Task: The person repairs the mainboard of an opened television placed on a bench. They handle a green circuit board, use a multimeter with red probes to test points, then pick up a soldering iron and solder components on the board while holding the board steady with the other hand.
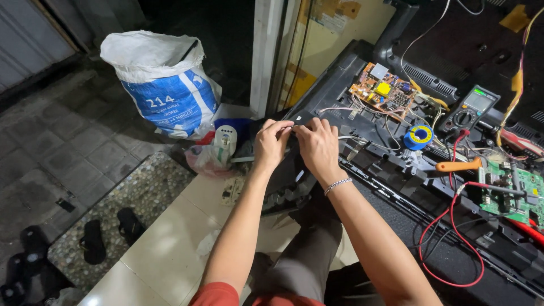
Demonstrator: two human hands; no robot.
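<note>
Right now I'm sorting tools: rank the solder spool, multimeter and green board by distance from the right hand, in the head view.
1. Solder spool, just right of the right hand.
2. Multimeter, farther right, higher.
3. Green board, far right edge.

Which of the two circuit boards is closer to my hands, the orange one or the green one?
The orange circuit board, up by the black panel's top edge, lies nearer your right hand. The green circuit board sits far right, past the red wires.
</note>
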